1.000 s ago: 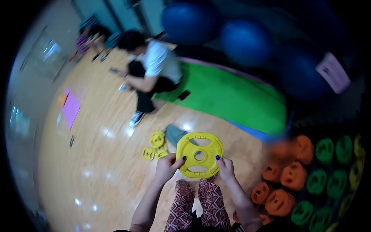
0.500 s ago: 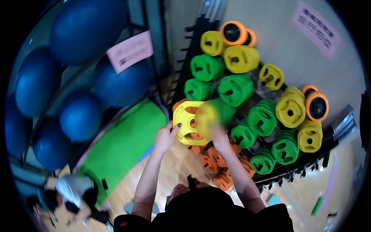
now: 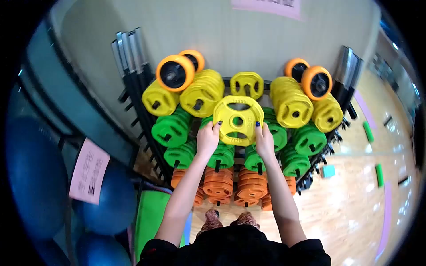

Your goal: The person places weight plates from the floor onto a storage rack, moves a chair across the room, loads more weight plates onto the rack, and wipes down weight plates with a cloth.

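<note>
Yellow plate (image 3: 247, 120) has moved across in front of the rack (image 3: 144, 117), my left hand (image 3: 207, 139) and right hand (image 3: 265, 142) gripping it. The rack holds yellow, green, orange weights (image 3: 218, 181).

Yellow weight plate (image 3: 226, 121) — plastic or rubber look, satin, moulded raised ribs. Barbell ends (image 3: 128, 53): smooth bright metal. Floor (image 3: 350, 221): wood planks, glossy. Pink sign (image 3: 90, 170): matt paper. Exercise ball (image 3: 108, 210): smooth, low sheen — plastic-looking. Shirt (image 3: 235, 248): matt black cloth.
</note>
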`<state>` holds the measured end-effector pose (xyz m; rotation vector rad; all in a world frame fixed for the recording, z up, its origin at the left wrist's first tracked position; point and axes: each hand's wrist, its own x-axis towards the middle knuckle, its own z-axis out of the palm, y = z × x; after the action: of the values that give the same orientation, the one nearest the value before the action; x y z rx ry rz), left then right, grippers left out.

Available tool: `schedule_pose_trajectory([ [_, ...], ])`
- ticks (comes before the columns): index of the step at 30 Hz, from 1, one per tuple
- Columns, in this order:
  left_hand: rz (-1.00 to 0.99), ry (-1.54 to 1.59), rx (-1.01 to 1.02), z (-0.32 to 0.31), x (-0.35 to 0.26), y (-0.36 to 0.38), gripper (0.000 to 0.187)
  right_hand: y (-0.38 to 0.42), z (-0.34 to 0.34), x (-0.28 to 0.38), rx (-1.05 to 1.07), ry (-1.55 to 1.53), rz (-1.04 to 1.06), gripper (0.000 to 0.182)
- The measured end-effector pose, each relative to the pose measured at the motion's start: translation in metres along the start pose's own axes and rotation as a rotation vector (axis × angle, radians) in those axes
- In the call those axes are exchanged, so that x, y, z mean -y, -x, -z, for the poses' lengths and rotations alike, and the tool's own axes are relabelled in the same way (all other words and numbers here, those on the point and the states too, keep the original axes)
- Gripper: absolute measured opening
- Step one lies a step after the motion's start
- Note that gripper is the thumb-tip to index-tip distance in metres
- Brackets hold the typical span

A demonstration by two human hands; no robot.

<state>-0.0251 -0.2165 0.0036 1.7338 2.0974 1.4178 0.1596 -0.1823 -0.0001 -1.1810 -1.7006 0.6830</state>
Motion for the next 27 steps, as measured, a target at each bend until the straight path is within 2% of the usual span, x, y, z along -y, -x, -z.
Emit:
schedule_pose_trajectory([
  [5,0.012,0.016,0.125,-0.043,-0.009,-0.041,0.035,-0.025,0.004,-0.017,-0.099,-0.051,-0.168,0.035],
  [7,0.077,0.038,0.133,-0.061,-0.004,-0.046,0.033,-0.034,-0.005,-0.043,-0.141,0.14,-0.043,0.034],
  [9,0.12,0.093,0.179,-0.076,0.002,-0.051,0.03,-0.053,-0.015,-0.063,-0.243,0.152,0.002,0.032],
  [10,0.129,0.078,0.15,-0.083,0.004,-0.055,0.028,-0.057,-0.017,-0.068,-0.227,0.163,0.009,0.031],
  [13,0.161,0.183,0.087,-0.1,0.012,-0.064,0.03,-0.074,-0.013,-0.06,-0.09,0.212,-0.17,0.03],
  [14,0.231,0.071,0.199,-0.103,0.013,-0.072,0.037,-0.085,-0.01,-0.052,-0.06,0.163,-0.239,0.031],
  [15,0.239,0.066,0.186,-0.106,0.011,-0.079,0.037,-0.095,-0.011,-0.047,-0.03,0.11,-0.31,0.033],
  [17,0.178,-0.044,0.096,-0.115,0.003,-0.087,0.048,-0.11,-0.03,-0.073,-0.183,0.132,-0.066,0.049],
  [18,0.175,0.058,0.134,-0.125,0.01,-0.093,0.059,-0.116,-0.031,-0.062,-0.138,-0.03,-0.152,0.06],
  [19,0.187,0.06,0.124,-0.125,0.002,-0.098,0.059,-0.121,-0.035,-0.056,-0.112,-0.177,-0.239,0.069],
  [21,0.441,0.804,0.207,-0.121,-0.01,-0.103,0.064,-0.125,-0.041,-0.054,-0.094,-0.264,-0.294,0.075],
  [23,0.389,0.775,0.244,-0.128,-0.01,-0.106,0.065,-0.132,-0.041,-0.058,-0.039,-0.227,-0.246,0.076],
  [25,0.427,0.71,0.131,-0.145,-0.01,-0.115,0.066,-0.148,-0.045,-0.066,-0.027,-0.285,-0.243,0.077],
  [27,0.391,0.747,0.113,-0.157,-0.006,-0.13,0.065,-0.17,-0.05,-0.073,-0.034,-0.285,-0.225,0.077],
])
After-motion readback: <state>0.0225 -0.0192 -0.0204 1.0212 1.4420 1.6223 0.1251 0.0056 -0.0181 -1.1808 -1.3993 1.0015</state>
